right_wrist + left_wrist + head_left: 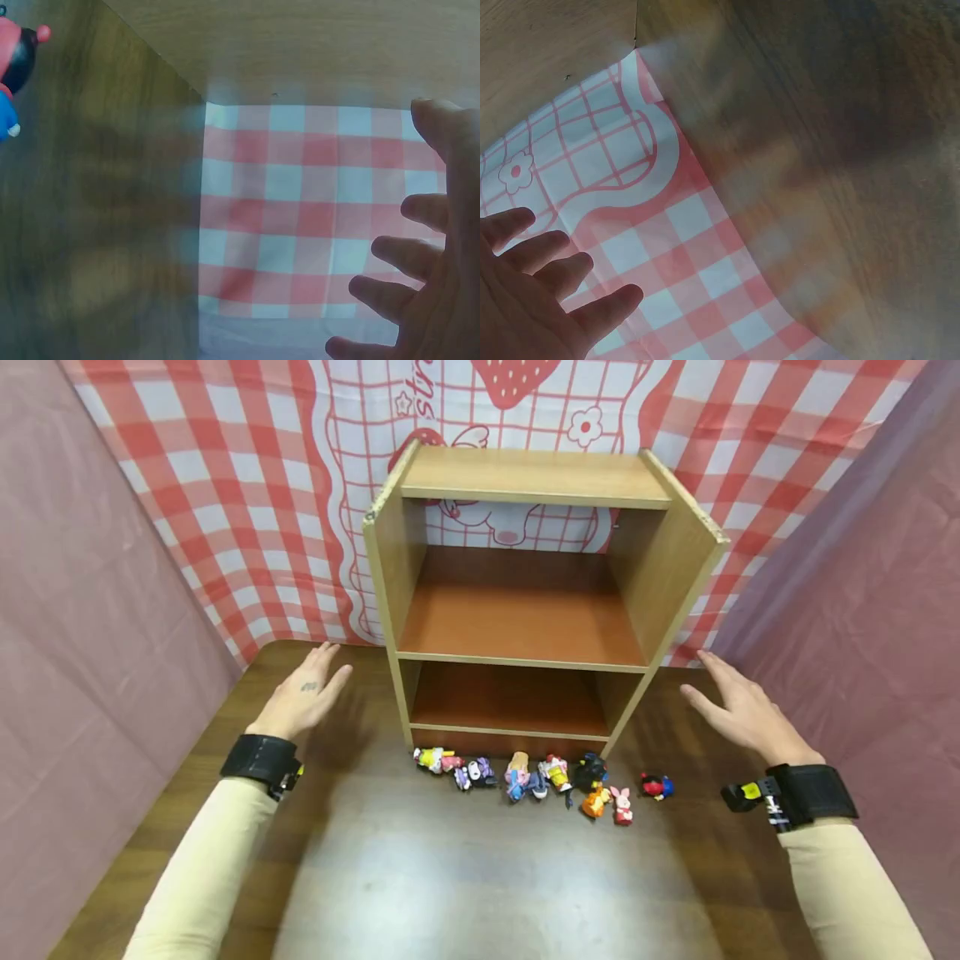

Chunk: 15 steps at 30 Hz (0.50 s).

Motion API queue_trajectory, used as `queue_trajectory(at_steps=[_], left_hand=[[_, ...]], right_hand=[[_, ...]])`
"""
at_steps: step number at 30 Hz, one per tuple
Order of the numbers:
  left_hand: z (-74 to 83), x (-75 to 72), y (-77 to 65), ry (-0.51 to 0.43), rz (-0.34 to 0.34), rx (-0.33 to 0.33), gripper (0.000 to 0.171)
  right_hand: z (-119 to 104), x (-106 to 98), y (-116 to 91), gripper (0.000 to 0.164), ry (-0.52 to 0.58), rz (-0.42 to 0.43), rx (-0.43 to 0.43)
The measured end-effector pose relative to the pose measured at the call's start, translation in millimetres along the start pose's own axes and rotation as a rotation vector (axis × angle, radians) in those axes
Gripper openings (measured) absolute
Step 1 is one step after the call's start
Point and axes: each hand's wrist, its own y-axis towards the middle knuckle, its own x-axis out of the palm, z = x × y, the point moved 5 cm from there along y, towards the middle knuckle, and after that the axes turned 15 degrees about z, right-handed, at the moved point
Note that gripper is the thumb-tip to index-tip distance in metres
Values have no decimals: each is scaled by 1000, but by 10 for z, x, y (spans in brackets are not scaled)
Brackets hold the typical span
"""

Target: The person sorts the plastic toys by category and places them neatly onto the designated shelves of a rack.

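Note:
My left hand (pixel 302 695) hovers over the table to the left of a small wooden shelf (pixel 525 657), fingers extended and holding nothing. On the shelf's other side my right hand (pixel 750 714) is held out the same way, its fingers spread in the right wrist view. Along the shelf's foot lie several small toy figures, among them a white-and-purple one (pixel 475 773), an orange one (pixel 596 802) and a pink rabbit figure (pixel 622 807). A red-and-blue figure (pixel 657 787) lies apart at the right, nearest my right hand.
The shelf has two open compartments and a top board (pixel 536 472). Behind it hangs a red-and-white checked cloth (pixel 262 485). Pink fabric walls rise at the left (pixel 97 610) and right (pixel 862 610). The brown wooden table (pixel 480 877) reflects bright light at the front.

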Motion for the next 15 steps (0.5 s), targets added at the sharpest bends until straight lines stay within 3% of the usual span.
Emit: queue_trajectory(at_steps=[15], left_hand=[[61, 29, -320, -19, 27, 7, 71]], right_hand=[[-230, 25, -468, 75, 36, 76, -21]])
